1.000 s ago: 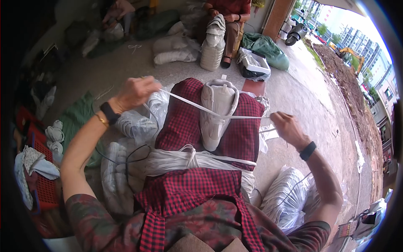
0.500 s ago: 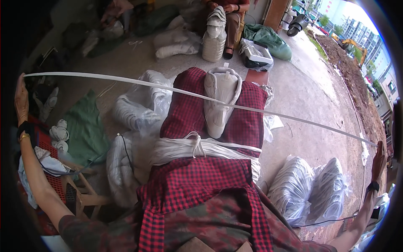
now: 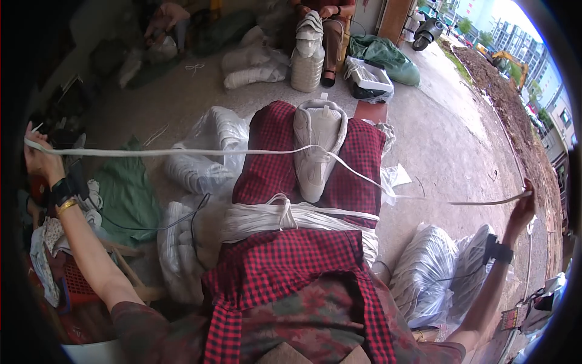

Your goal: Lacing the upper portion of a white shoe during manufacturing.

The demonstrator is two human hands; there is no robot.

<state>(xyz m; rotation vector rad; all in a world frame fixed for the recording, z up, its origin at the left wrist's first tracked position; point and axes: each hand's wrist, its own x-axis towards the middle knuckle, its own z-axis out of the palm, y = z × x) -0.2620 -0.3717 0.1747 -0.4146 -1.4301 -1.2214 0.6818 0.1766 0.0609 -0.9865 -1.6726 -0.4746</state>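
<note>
A whitish sneaker (image 3: 314,173) is propped between my thighs on a red-and-black checked apron (image 3: 267,158), its toe pointing toward me. A long white shoelace (image 3: 200,153) runs across the shoe's upper and out to both sides. At the far left my left hand (image 3: 41,156) is closed on one end. My right hand (image 3: 525,203), out at the right, pinches the other end. The lace hangs slack and dips on the right, where part of it blurs. A bundle of white laces (image 3: 257,223) lies across my lap, tied in the middle.
Clear plastic bags (image 3: 424,270) of white shoe parts lie at right, and another bag (image 3: 206,145) left of my knees. A green cloth (image 3: 127,194) and red basket (image 3: 79,279) are at left. Ahead, a seated person (image 3: 339,27) works behind a stack of shoe parts (image 3: 307,60).
The lace was pulled taut and straight; now it sags and bends at the shoe. Both hands have come inward, the right one rising slightly and the left one dropping slightly.
</note>
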